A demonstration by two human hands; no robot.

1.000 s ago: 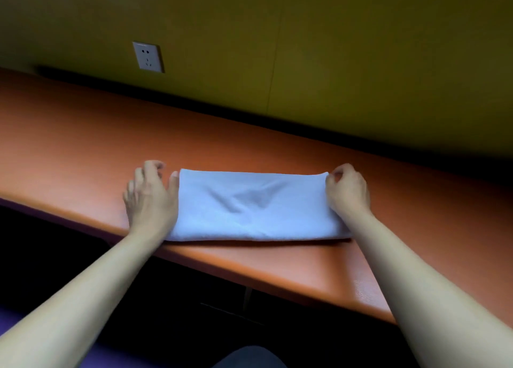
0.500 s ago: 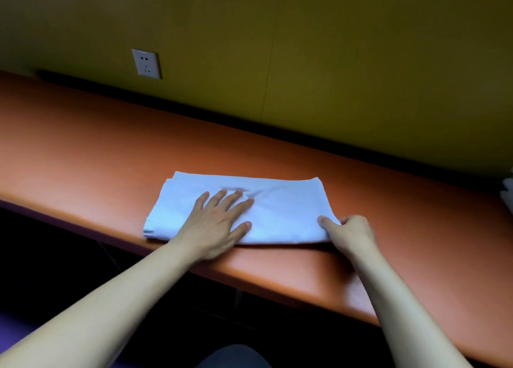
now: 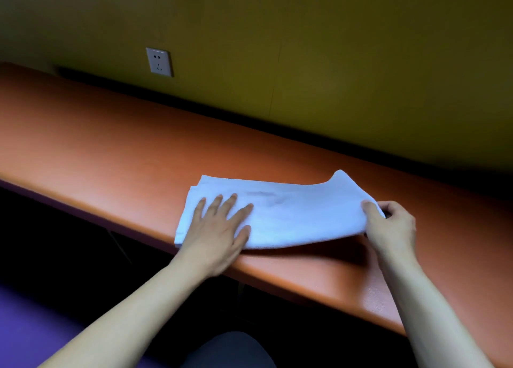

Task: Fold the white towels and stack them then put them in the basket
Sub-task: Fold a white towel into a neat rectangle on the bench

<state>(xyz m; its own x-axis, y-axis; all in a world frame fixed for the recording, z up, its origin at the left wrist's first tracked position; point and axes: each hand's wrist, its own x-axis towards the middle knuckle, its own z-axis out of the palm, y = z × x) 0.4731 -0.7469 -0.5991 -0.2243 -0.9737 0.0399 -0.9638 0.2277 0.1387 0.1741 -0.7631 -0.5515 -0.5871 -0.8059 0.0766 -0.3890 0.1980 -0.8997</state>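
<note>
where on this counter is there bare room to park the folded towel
Bare counter runs left of the towel, below the socket, and behind it along the wall. Crowded: the front edge, where the left hand presses and the right hand lifts the towel's end.

A folded white towel (image 3: 288,215) lay near the front edge of an orange counter (image 3: 111,151).
It was a long, layered rectangle, its left part flat on the surface, its right end raised clear of the counter, casting a shadow beneath.
</note>
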